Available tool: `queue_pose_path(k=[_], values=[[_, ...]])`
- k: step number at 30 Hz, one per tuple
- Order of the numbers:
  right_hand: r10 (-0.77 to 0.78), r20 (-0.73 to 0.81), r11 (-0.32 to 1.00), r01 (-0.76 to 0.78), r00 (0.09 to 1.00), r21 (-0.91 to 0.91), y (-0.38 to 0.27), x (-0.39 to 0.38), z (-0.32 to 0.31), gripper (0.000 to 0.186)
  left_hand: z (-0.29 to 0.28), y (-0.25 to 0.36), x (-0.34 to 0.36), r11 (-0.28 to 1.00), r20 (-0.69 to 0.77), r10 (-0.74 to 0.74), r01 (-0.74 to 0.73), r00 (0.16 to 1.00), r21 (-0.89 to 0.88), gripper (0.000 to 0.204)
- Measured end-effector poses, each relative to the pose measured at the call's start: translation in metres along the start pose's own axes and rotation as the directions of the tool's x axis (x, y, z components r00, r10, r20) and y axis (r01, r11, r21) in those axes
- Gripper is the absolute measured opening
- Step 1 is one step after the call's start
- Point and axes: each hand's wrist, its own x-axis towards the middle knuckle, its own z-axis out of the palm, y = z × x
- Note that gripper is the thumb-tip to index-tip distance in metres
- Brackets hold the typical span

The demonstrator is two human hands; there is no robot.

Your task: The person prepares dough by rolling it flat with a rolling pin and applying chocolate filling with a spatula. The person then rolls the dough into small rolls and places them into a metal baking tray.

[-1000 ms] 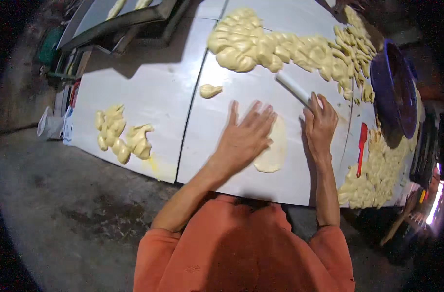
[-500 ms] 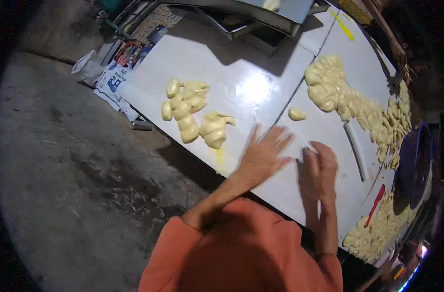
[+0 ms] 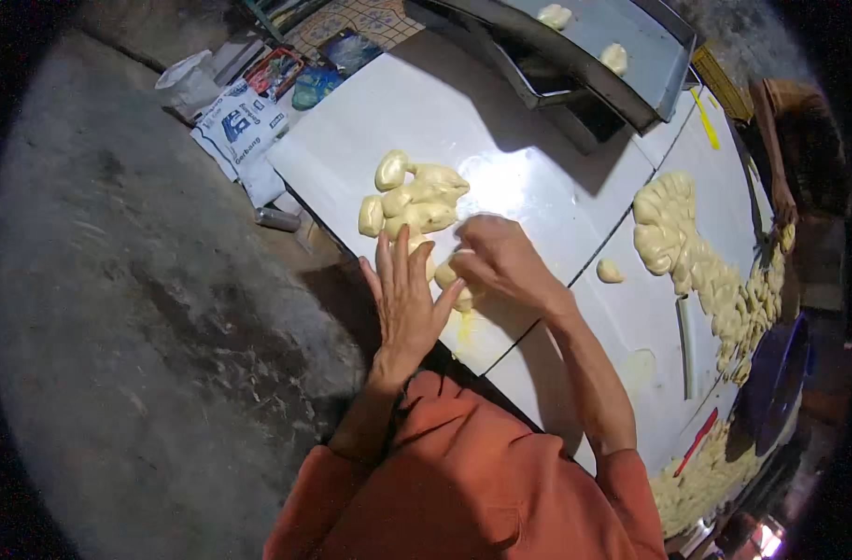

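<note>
Left hand (image 3: 407, 313) has its fingers spread, their tips at the lower side of a cluster of pale dough pieces (image 3: 421, 194), close to the near edge of the white table (image 3: 342, 131); right hand (image 3: 505, 257) is curled, knuckles up and slightly blurred, just beside the left one, over a dough lump (image 3: 452, 273) that shows partly between them; I cannot tell whether its hidden fingertips pinch any dough; a yellow smear (image 3: 465, 327) runs from that lump toward the table's near edge; right of the dark seam in the tabletop, a flattened dough sheet (image 3: 639, 369) lies toward the near edge, and a single dough ball (image 3: 610, 271) sits farther in; a white rolling pin (image 3: 685, 350) lies between the sheet and a long dough heap (image 3: 664, 219) that stretches toward the right end; there, a red spatula (image 3: 695, 443) rests by a second dough mass (image 3: 715, 481), and a purple basin (image 3: 781, 383) stands beside them; metal trays (image 3: 645, 51), the top one bearing two dough pieces, rise toward the far edge, near a yellow tool (image 3: 706, 121); a co-worker's hand (image 3: 783, 207) reaches the heap from the far side.
</note>
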Motion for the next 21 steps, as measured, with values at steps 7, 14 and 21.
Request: queue_pose_path(k=[7, 14, 21], values=[[0.635, 0.287, 0.347, -0.597, 0.717, 0.723, 0.006, -0.022, -0.035, 0.032, -0.004, 0.017, 0.021, 0.98, 0.053, 0.189, -0.185, 0.981, -0.069, 0.058], [0.449, 0.447, 0.726, -0.607, 0.774, 0.323, 0.021, -0.039, -0.056, 0.044, 0.008, 0.027, 0.042, 0.936, 0.092, 0.289, -0.262, 0.953, -0.233, 0.02], [0.374, 0.327, 0.888, -0.437, 0.868, 0.144, 0.008, -0.06, -0.04, 0.044, 0.009, 0.022, 0.043, 0.916, 0.119, 0.298, -0.248, 0.947, -0.315, 0.025]])
